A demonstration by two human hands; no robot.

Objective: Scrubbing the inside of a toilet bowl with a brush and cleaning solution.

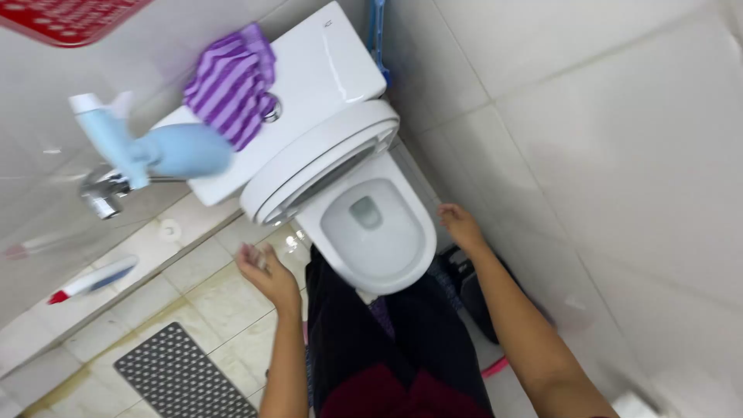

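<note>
A white toilet bowl point(402, 259) stands in front of me with its seat and lid point(309, 166) raised against the cistern point(329, 70). My left hand point(267, 272) hovers to the left of the bowl over the floor tiles, fingers loosely spread and blurred, with nothing in it. My right hand point(462, 227) is beside the bowl's right rim, close to the tiled wall, and is also empty. Neither hand touches the bowl. A purple striped cloth point(232, 81) lies on the cistern next to the flush button point(271, 112).
A pale blue spray bottle point(159, 151) sits by the cistern above a chrome tap point(103, 195). A white bottle with a red cap point(93, 280) lies along the wall base. A grey perforated mat point(182, 378) covers the floor, and a dark object point(467, 272) sits right of the bowl.
</note>
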